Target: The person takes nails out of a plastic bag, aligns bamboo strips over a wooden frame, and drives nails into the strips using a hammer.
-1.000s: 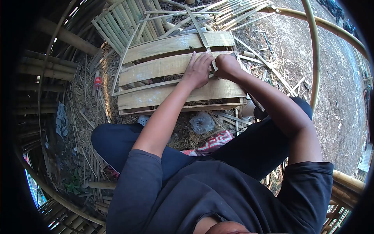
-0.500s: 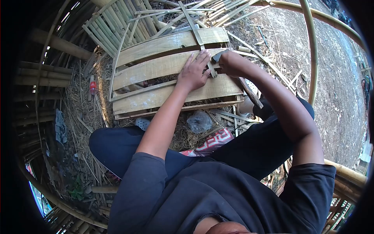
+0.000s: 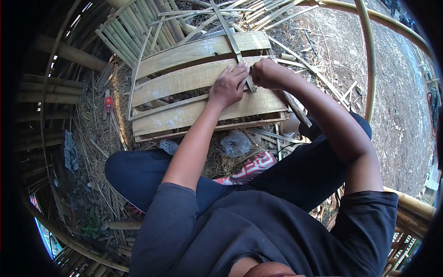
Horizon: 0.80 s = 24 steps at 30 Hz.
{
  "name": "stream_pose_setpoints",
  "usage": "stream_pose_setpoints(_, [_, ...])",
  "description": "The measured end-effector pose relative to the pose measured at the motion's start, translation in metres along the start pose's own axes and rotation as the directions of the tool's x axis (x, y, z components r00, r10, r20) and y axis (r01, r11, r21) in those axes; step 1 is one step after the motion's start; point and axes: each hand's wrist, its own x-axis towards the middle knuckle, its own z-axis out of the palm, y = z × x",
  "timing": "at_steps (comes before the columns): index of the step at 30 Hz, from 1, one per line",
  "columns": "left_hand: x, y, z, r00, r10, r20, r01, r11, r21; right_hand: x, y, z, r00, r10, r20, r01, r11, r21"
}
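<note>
A slatted wooden crate (image 3: 177, 83) lies in front of my crossed legs, its pale boards running left to right. Across these boards, near the right end, runs a long narrow wooden strip (image 3: 225, 28). My left hand (image 3: 227, 87) rests on the crate with its fingertips and thumb closed on the strip, holding it against the boards. Just to the right, my right hand (image 3: 267, 75) is closed in a fist around a hammer. The brown wooden handle (image 3: 297, 110) slants down toward my knee, while my fist mostly hides the head. Whether a nail sits between my hands cannot be seen.
Split bamboo pieces (image 3: 277, 14) and a bamboo panel (image 3: 138, 34) lie behind the crate. A red-labelled bottle (image 3: 108, 102) is on the straw at left. A clear plastic bag (image 3: 236, 143) lies before my legs. A bamboo pole (image 3: 369, 69) rises at right.
My right hand has moved a little left and closer to my left hand, and the grey hammer head seen before is now mostly hidden. My left hand stays on the strip.
</note>
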Motion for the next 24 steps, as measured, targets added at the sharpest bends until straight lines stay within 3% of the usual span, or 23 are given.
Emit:
stream_pose_setpoints(4, [-0.002,0.000,-0.002,0.997,0.033,-0.072,-0.040,0.995,-0.092,0.002,-0.008,-0.003,1.000,0.007,0.014,-0.006,0.998,-0.057])
stream_pose_setpoints(7, [-0.004,-0.002,-0.002,0.989,0.075,-0.124,-0.093,0.986,-0.141,0.007,-0.017,-0.006,0.983,0.080,0.165,-0.054,0.987,-0.154])
stream_pose_setpoints(8, [-0.004,-0.002,-0.002,0.985,0.096,-0.140,-0.117,0.982,-0.147,0.007,-0.019,-0.005,0.990,0.062,0.129,-0.043,0.988,-0.146])
stream_pose_setpoints(11, [-0.004,0.006,-0.010,0.997,-0.035,-0.062,0.023,0.983,-0.183,0.008,-0.019,0.003,0.996,0.039,0.084,-0.029,0.992,-0.120])
stream_pose_setpoints(14, [-0.004,0.004,-0.007,0.990,0.063,-0.125,-0.077,0.991,-0.111,0.011,-0.027,0.001,0.989,0.027,0.142,-0.012,0.994,-0.109])
stream_pose_setpoints(20, [0.004,0.013,-0.012,0.999,-0.002,-0.041,-0.002,0.997,-0.082,0.012,-0.031,-0.016,0.975,0.210,0.064,-0.206,0.976,-0.067])
stream_pose_setpoints(24, [0.003,0.024,-0.007,0.991,0.014,-0.132,-0.012,1.000,0.011,0.008,-0.022,-0.018,0.982,0.182,-0.056,-0.184,0.983,-0.031])
